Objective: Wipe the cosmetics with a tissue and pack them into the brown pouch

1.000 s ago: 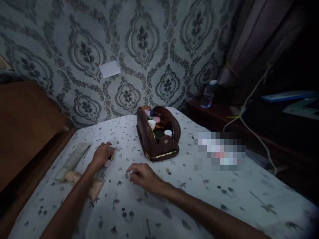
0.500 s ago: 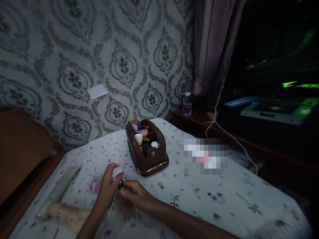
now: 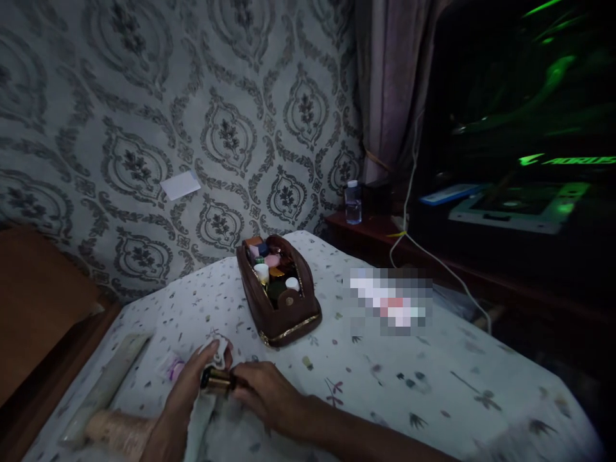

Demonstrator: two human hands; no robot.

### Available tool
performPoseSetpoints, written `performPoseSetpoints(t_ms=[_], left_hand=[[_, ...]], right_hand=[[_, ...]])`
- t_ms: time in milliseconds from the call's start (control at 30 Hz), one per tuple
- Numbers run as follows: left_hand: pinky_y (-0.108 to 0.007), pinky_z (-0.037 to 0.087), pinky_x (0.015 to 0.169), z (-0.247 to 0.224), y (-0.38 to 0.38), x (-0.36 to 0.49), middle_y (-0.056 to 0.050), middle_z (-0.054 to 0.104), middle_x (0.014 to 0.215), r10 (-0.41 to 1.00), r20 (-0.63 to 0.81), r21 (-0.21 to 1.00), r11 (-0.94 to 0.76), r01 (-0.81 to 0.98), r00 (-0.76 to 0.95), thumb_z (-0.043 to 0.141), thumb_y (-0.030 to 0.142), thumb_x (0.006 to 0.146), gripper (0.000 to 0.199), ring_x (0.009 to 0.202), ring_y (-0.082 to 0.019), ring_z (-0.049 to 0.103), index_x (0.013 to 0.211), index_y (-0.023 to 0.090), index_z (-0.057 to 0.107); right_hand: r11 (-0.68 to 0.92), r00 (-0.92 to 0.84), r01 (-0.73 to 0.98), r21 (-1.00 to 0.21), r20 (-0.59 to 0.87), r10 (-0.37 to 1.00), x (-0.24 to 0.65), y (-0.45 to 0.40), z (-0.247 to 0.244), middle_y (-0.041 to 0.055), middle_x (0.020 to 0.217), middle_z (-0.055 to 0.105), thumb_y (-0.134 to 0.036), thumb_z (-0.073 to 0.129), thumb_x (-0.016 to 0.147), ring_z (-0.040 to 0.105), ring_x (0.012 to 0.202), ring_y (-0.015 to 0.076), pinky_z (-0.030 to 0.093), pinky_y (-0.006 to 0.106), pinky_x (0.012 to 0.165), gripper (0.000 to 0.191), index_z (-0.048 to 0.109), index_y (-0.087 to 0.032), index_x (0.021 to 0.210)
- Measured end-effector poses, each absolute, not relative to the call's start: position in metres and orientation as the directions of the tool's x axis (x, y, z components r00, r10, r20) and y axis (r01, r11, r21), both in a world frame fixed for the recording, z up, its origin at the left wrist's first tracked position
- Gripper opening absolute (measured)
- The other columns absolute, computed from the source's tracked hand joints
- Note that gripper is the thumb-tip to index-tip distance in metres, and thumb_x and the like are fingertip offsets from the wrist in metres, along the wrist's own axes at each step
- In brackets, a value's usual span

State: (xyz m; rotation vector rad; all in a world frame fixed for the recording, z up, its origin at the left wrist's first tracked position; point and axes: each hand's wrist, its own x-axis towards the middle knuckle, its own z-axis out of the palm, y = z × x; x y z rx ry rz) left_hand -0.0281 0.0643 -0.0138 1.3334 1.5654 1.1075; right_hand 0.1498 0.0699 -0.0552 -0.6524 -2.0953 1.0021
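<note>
- Head view: right hand (image 3: 267,390) pinching dark bottle (image 3: 219,380) by its end, fingers narrow, apparently for steadiness
- Left hand (image 3: 187,378): fingers gripping white cloth (image 3: 220,356) beside it
- Brown bag (image 3: 291,319) open, probably for access

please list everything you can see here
bag: one, brown, open on sheet
small items: several, mixed colours, in bag
cylinder: one, dark gold, lower centre
unclear piece: one, white, in left hand
long tube: one, greyish, left on sheet
shorter tube: one, beige, beside long tube
purple item: one, purple, lower left
sheet: one, white patterned, under bag
wall: one, grey patterned, behind
paper: one, white, on wall
bottle: one, clear, on ledge
ledge: one, dark red, right
curtain: one, mauve, back right
cord: one, pale, right
lit case: one, black, far right
flat item: one, blue, right
board: one, brown, far left
pixelated patch: one, mixed, right of bag
left hand: one, bare, lower left
right hand: one, bare, lower centre, on cylinder
</note>
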Motion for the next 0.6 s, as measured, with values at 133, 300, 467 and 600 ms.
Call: performPoseSetpoints(t_ms=[133, 300, 467, 600], left_hand=[[-0.034, 0.056, 0.06, -0.023, 0.059, -0.008, -0.006, 0.069, 0.076, 0.982, -0.057, 0.982, 0.088, 0.169, -0.18, 0.03, 0.076, 0.087, 0.072, 0.069, -0.022, 0.069, 0.103, 0.017, 0.067], [-0.039, 0.05, 0.099, -0.037, 0.05, 0.008, -0.012, 0.07, 0.113, 0.972, 0.085, 0.939, -0.006, 0.343, -0.217, 0.041, 0.069, 0.088, 0.064, 0.118, -0.028, 0.061, 0.115, 0.017, 0.065], [-0.039, 0.04, 0.11, -0.036, 0.044, 0.018, -0.013, 0.064, 0.128, 0.981, 0.176, 0.909, -0.129, 0.395, -0.082, 0.049, 0.059, 0.09, 0.056, 0.127, -0.026, 0.054, 0.127, 0.016, 0.056], [-0.037, 0.045, 0.104, -0.034, 0.046, 0.019, -0.011, 0.068, 0.12, 0.974, 0.218, 0.894, -0.175, 0.413, -0.059, 0.051, 0.052, 0.091, 0.047, 0.116, -0.025, 0.061, 0.121, 0.016, 0.059]], right_hand=[[0.415, -0.546, 0.07, -0.907, 0.314, 0.777, 0.146, 0.073, -0.051, -0.002, 0.07, 0.057, -0.025, 0.056, 0.086, 0.056, 0.069, 0.0161, 0.041, 0.024, 0.065, 0.007, 0.057, -0.02, 0.081], [0.307, -0.466, 0.005, -0.952, 0.269, 0.843, 0.143, 0.077, -0.052, -0.0032, 0.067, 0.056, -0.017, 0.054, 0.081, 0.053, 0.064, 0.014, 0.039, 0.023, 0.061, 0.006, 0.06, -0.017, 0.083], [0.289, -0.362, 0.099, -0.952, 0.237, 0.902, 0.146, 0.082, -0.05, -0.0011, 0.063, 0.057, -0.025, 0.056, 0.083, 0.052, 0.062, 0.0141, 0.037, 0.025, 0.06, 0.017, 0.062, -0.015, 0.071], [0.29, -0.361, 0.12, -0.95, 0.23, 0.904, 0.146, 0.084, -0.047, -0.0004, 0.064, 0.06, -0.021, 0.057, 0.079, 0.054, 0.063, 0.0146, 0.039, 0.025, 0.06, 0.011, 0.061, -0.015, 0.071]])
